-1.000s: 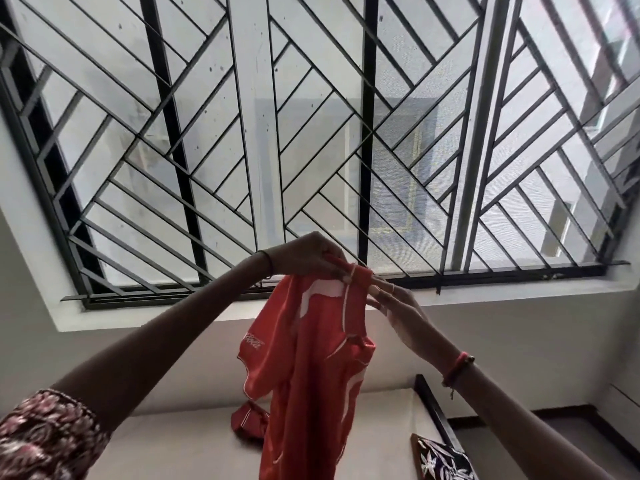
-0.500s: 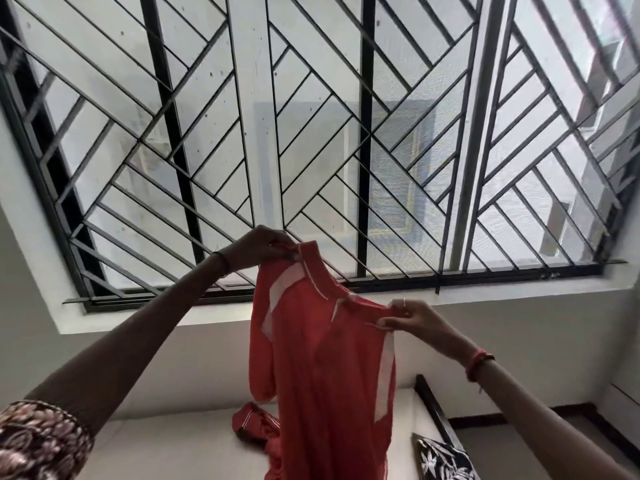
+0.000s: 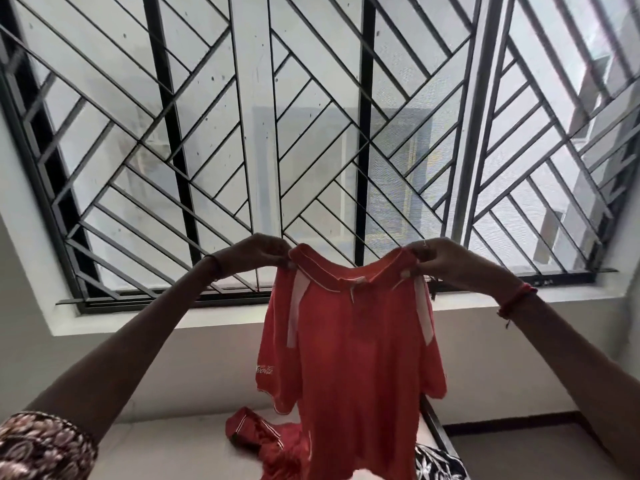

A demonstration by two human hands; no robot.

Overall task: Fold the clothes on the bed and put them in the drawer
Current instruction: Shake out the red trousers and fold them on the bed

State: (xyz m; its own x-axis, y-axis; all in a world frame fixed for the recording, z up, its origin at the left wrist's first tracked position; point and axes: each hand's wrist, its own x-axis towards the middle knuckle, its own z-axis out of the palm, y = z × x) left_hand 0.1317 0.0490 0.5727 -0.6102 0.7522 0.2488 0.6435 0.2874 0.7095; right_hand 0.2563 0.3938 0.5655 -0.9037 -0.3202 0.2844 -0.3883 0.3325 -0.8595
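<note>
Folding stands, as I judge it, at the spread-out step. My left hand (image 3: 254, 254) and right hand (image 3: 446, 261) hold the red polo shirt (image 3: 349, 358) up by its two shoulders, one on each side of the collar. Both sets of fingers (image 3: 277, 259) are curled tight and pinch the cloth, with nothing else in them. The shirt hangs full length, with no fold in it yet. Below the shirt's hem lies the bed (image 3: 166, 445), with a crumpled red garment (image 3: 256, 434) just beside the hem and a black-and-white patterned cloth (image 3: 436, 462) on the hem's other side. Behind the shirt is the window grille (image 3: 311, 133). Next I should lay the shirt flat on the bed, shoulders level, and turn the sleeves in. No drawer is in view.
</note>
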